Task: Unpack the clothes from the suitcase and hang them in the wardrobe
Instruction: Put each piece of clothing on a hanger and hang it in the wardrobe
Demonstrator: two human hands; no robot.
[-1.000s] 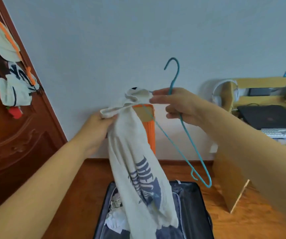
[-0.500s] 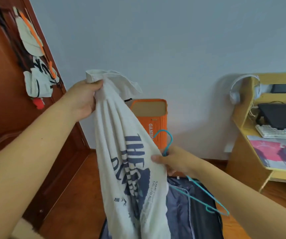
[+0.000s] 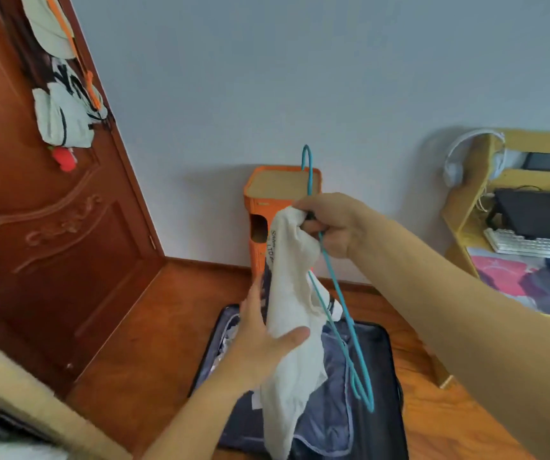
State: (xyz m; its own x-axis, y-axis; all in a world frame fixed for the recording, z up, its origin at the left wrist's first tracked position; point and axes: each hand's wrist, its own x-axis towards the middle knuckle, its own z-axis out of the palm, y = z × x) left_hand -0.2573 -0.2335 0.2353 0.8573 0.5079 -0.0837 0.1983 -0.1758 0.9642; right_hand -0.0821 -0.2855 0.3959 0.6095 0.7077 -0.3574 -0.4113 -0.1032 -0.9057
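A white T-shirt (image 3: 295, 293) with dark blue print hangs bunched over the open dark suitcase (image 3: 379, 376) on the floor. My right hand (image 3: 331, 224) grips the shirt's top edge together with a teal wire hanger (image 3: 336, 293), whose hook points up and whose frame hangs down to the right of the cloth. My left hand (image 3: 263, 340) holds the shirt lower down, thumb across the front of the fabric and fingers behind it. More clothes lie inside the suitcase. At the left, the brown wardrobe door (image 3: 51, 234) carries white garments (image 3: 64, 111) hanging on it.
An orange box-shaped stool (image 3: 257, 207) stands against the wall behind the suitcase. A yellow wooden desk (image 3: 466, 207) with a laptop, keyboard and headphones fills the right side. A pale edge of furniture (image 3: 34, 403) crosses the lower left corner. The floor is reddish wood.
My right hand rose from the shirt's middle to its top, lifting the hanger with the hook up. My left hand let go of the collar and dropped to grasp the shirt lower down.
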